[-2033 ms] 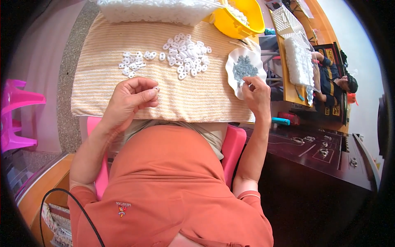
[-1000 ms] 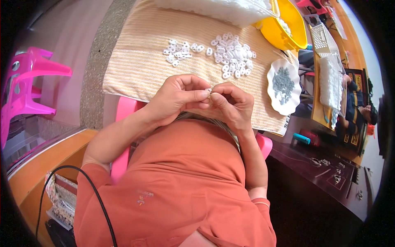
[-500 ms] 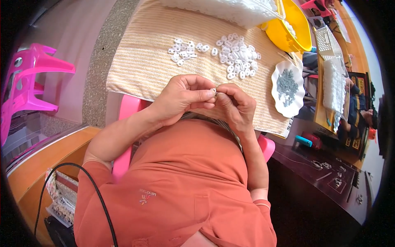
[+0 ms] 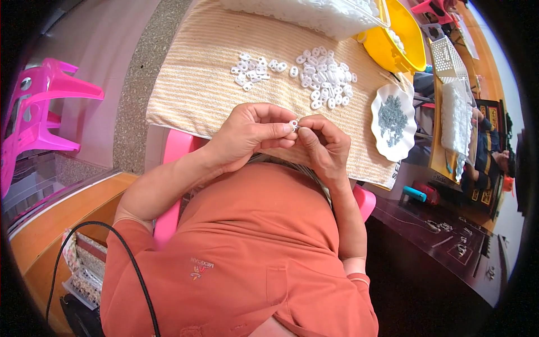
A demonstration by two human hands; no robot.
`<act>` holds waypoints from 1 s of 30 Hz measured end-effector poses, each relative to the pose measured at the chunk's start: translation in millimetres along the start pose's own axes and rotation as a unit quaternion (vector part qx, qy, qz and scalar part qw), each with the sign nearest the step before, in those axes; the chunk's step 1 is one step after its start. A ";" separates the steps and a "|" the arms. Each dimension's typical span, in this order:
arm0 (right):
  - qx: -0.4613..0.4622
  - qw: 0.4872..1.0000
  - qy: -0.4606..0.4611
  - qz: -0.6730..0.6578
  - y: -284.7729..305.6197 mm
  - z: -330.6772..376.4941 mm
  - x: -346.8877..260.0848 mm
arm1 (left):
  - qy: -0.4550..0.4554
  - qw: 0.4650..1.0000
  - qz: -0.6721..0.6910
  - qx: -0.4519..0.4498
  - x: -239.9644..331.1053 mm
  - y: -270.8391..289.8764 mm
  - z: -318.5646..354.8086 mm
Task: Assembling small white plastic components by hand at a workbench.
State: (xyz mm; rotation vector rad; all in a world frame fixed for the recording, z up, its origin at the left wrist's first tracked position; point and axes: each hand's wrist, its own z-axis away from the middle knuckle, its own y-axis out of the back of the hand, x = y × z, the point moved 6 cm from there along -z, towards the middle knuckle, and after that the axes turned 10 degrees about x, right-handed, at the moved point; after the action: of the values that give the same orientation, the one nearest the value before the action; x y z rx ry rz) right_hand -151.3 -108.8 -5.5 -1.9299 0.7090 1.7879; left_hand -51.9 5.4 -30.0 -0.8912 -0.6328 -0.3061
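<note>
Close to my body, over the table's near edge, both hands meet fingertip to fingertip. Pinched between the thumb and fingers of my left hand (image 4: 261,128) is a small white plastic piece with a round hole (image 4: 293,123). The thumb and forefinger of my right hand (image 4: 327,141) press together against its right side; whatever they grip is too small to make out. Ahead lies a heap of white two-holed oval plastic pieces (image 4: 325,76), with a smaller group of white pieces (image 4: 250,70) to its left. A white scalloped dish (image 4: 379,143) at the right holds many small dark grey bits.
A striped towel (image 4: 196,67) covers the table. At its far side stand a clear bin of white pieces (image 4: 337,28) and a yellow basin (image 4: 412,39). A pink stool (image 4: 50,106) is at the left. Farther right, a person in dark clothes (image 4: 485,151) is beside another table.
The white piece shows more of its ring between my fingertips. Both hands stay in nearly the same place, still close together.
</note>
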 end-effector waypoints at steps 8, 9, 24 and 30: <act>-0.006 1.000 -0.003 0.023 1.4 0.9 3.9 | -0.004 1.000 0.002 0.006 1.6 0.0 0.6; -0.006 1.000 -0.007 0.013 0.5 1.0 3.4 | -0.005 1.000 0.002 0.006 1.5 0.2 0.6; -0.004 1.000 -0.008 0.019 1.8 1.2 4.1 | -0.004 1.000 -0.004 0.009 0.9 0.7 0.3; -0.004 0.999 0.010 0.030 1.5 0.6 2.4 | -0.004 1.000 -0.003 0.005 1.4 -0.9 0.9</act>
State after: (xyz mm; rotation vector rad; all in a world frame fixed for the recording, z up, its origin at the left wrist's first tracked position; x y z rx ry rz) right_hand -152.6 -109.8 -7.8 -1.9541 0.7761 1.8102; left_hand -51.6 5.6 -28.2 -0.8810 -0.6447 -0.3054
